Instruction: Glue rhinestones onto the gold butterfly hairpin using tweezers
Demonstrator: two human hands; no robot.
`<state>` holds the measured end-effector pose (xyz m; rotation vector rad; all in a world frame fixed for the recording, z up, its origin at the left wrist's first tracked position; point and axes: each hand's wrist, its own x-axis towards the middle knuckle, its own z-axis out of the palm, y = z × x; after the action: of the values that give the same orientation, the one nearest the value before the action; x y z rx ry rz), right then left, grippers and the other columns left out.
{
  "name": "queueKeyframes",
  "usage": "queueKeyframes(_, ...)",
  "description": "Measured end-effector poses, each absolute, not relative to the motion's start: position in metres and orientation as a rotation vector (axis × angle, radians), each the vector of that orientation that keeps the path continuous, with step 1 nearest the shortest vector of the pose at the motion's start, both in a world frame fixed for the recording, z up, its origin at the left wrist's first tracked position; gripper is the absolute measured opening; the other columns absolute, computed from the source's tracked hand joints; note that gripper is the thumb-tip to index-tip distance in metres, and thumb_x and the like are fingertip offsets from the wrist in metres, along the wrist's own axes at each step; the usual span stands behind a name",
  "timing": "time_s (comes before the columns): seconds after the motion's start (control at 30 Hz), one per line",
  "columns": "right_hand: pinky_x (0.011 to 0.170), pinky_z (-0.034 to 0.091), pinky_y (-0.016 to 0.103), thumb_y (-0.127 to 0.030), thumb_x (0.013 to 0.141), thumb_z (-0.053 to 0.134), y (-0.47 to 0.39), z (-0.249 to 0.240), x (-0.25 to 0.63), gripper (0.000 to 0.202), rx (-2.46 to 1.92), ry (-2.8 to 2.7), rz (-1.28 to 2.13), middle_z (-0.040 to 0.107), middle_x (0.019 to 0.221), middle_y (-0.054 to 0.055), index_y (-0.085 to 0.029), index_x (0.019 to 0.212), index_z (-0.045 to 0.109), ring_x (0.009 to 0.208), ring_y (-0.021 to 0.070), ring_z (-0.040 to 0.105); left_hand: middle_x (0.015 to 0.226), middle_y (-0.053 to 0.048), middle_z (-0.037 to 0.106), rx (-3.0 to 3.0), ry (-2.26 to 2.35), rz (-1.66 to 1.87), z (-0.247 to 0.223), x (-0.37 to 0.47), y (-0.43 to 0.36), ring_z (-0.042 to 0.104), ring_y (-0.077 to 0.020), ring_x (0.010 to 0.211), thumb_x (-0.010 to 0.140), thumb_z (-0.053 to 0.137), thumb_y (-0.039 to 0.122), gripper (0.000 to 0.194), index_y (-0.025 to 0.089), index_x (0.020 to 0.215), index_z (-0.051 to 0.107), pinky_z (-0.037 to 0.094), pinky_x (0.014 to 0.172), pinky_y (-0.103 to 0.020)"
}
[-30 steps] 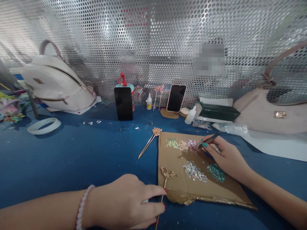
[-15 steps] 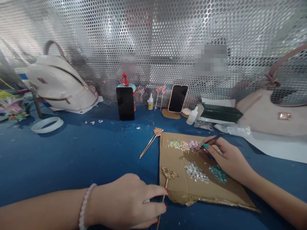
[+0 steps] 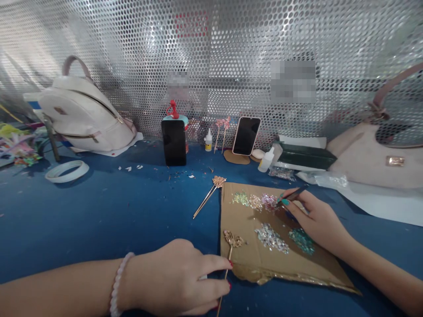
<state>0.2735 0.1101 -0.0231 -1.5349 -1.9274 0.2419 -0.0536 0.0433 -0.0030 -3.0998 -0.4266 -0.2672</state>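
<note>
My left hand (image 3: 178, 278), with a beaded bracelet at its wrist, holds the stem of a gold hairpin (image 3: 233, 239); the pin's ornate head rests on the cardboard sheet (image 3: 244, 222). Dark tweezers (image 3: 295, 193) are pinched in my right hand (image 3: 317, 220), their tips at the pink-purple sequins (image 3: 269, 201). Beside these lie peach sequins (image 3: 255, 201) and yellow-green ones (image 3: 240, 198). Lower on the cardboard are silver sequins (image 3: 271, 238) and teal sequins (image 3: 302, 241). A second gold hairpin (image 3: 219, 181) lies at the cardboard's upper left corner.
Along the back stand a black phone (image 3: 174, 143), a small glue bottle (image 3: 208, 141), a second phone (image 3: 246, 135) and a larger glue bottle (image 3: 266, 160). A white backpack (image 3: 86, 112) and tape roll (image 3: 67, 171) are left; a dark green case (image 3: 304, 156) and beige handbag (image 3: 360, 154) right.
The whole view has shifted very slightly. Both hands keep practically the same poses, with the hairpin and tweezers still in them.
</note>
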Motion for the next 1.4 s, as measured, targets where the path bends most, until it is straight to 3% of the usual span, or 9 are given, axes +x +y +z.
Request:
queueKeyframes(0.47, 0.059, 0.05, 0.032, -0.041, 0.08, 0.047, 0.1088, -0.0215, 0.2724, 0.019, -1.541, -1.933, 0.226, 0.066, 0.069, 0.001, -0.025, 0.085, 0.056, 0.061, 0.0206, 0.061, 0.124, 0.0, 0.058, -3.095, -0.433, -0.27, -0.0043, -0.0531, 0.0442, 0.06, -0.0111, 0.056, 0.091, 0.052, 0.032, 0.021, 0.022, 0.109, 0.053, 0.046, 0.042, -0.032)
queueKeyframes(1.07, 0.065, 0.051, 0.035, -0.041, 0.079, 0.047, 0.1096, -0.0251, 0.2709, 0.02, -1.51, -1.909, 0.171, 0.067, 0.08, 0.004, -0.024, 0.084, 0.057, 0.073, 0.0235, 0.064, 0.124, 0.003, 0.059, -3.065, -0.422, -0.333, -0.0074, -0.0547, 0.0439, 0.06, -0.0108, 0.06, 0.093, 0.046, 0.034, 0.021, 0.023, 0.105, 0.057, 0.043, 0.044, -0.029)
queueKeyframes(1.4, 0.047, 0.047, 0.035, -0.056, 0.074, 0.047, 0.1121, -0.0245, 0.2704, 0.034, -1.46, -1.871, 0.111, 0.069, 0.074, 0.007, -0.024, 0.079, 0.058, 0.061, 0.0259, 0.064, 0.113, 0.002, 0.065, -2.94, -0.323, -0.518, -0.0116, -0.0512, 0.0469, 0.057, -0.0081, 0.053, 0.093, 0.041, 0.032, 0.025, 0.02, 0.097, 0.063, 0.038, 0.038, -0.025)
